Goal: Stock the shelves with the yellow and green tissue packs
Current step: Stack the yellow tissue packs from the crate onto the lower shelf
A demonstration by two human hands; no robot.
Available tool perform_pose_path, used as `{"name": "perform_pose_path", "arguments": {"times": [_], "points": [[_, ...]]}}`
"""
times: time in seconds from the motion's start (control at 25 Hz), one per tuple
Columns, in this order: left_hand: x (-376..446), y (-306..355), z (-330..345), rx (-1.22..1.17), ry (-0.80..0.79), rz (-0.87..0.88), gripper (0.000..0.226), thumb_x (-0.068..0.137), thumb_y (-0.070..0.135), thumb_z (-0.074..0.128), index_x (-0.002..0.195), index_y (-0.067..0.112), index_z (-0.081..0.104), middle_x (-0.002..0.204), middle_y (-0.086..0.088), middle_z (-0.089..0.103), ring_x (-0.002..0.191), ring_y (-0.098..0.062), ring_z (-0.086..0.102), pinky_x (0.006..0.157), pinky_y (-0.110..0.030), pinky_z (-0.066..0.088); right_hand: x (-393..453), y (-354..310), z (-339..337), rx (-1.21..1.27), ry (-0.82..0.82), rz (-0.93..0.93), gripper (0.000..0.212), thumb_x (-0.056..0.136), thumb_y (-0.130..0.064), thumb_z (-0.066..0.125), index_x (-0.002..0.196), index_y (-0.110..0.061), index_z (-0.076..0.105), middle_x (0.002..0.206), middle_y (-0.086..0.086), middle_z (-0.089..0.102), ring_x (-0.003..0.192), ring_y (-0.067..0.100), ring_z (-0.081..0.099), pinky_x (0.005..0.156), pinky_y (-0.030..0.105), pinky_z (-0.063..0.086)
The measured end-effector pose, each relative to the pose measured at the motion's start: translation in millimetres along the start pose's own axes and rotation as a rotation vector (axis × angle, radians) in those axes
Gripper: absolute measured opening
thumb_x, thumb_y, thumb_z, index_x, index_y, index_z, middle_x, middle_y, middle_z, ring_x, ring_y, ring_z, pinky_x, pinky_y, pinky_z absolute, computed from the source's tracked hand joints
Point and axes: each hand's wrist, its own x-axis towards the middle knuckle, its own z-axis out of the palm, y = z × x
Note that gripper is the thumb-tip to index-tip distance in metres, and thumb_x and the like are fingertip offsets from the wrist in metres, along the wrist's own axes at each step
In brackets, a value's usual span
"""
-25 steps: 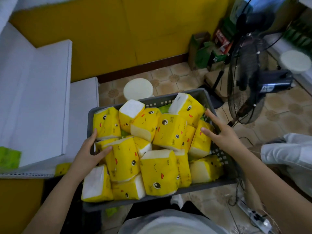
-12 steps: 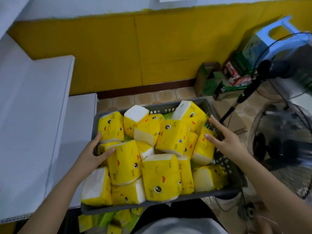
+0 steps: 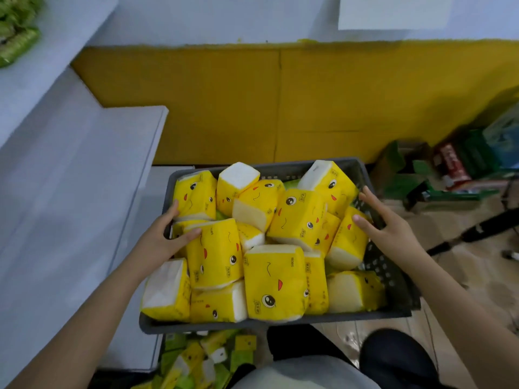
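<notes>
A grey plastic basket [image 3: 280, 323] is held in front of me, heaped with several yellow tissue packs [image 3: 273, 282] printed with cartoon faces. A sliver of green pack shows beneath them near the far wall. My left hand [image 3: 163, 237] grips the basket's left rim, thumb lying on a yellow pack. My right hand [image 3: 389, 228] holds the right rim, fingers spread over the mesh wall, thumb against a pack. More yellow and green packs [image 3: 196, 357] lie on a low level under the basket's near edge.
White stepped shelves [image 3: 70, 178] stand at the left, with green packs [image 3: 14, 37] on the top one. A yellow wall panel is behind the basket. Green cardboard boxes [image 3: 407, 175] and a black fan stand [image 3: 477, 228] are on the tiled floor at the right.
The basket has come up with both hands still on its sides. My view has tilted upward; the fan head and the white stool have left the frame, and the top shelf has appeared.
</notes>
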Motion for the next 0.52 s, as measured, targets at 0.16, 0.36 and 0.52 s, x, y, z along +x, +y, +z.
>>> {"name": "perform_pose_path", "arguments": {"times": [0.16, 0.36, 0.52], "points": [[69.1, 25.9, -20.7, 0.009, 0.034, -0.040, 0.102, 0.068, 0.068, 0.066, 0.152, 0.043, 0.013, 0.156, 0.007, 0.030, 0.139, -0.015, 0.034, 0.099, -0.030, 0.038, 92.9, -14.4, 3.2, -0.010, -0.089, -0.001, 0.077, 0.080, -0.057, 0.055, 0.149, -0.045, 0.023, 0.142, -0.024, 0.039, 0.129, 0.003, 0.035, 0.107, 0.037, 0.035], [147.4, 51.0, -56.1, 0.035, 0.009, -0.047, 0.125, 0.046, 0.089, 0.059, 0.152, 0.043, 0.012, 0.155, 0.007, 0.031, 0.138, -0.015, 0.035, 0.099, -0.031, 0.037, 174.6, -41.6, 9.6, 0.016, -0.096, 0.035, 0.076, 0.080, -0.056, 0.056, 0.148, -0.047, 0.024, 0.141, -0.024, 0.038, 0.129, 0.003, 0.033, 0.108, 0.040, 0.034], [216.1, 55.3, -77.8, 0.017, -0.009, -0.009, 0.109, 0.063, 0.075, 0.066, 0.152, 0.042, 0.013, 0.154, 0.005, 0.032, 0.136, -0.013, 0.036, 0.098, -0.030, 0.039, 227.0, -60.5, 28.2, -0.002, -0.075, 0.061, 0.077, 0.078, -0.057, 0.055, 0.148, -0.046, 0.025, 0.138, -0.024, 0.039, 0.129, 0.006, 0.036, 0.109, 0.044, 0.036]]}}
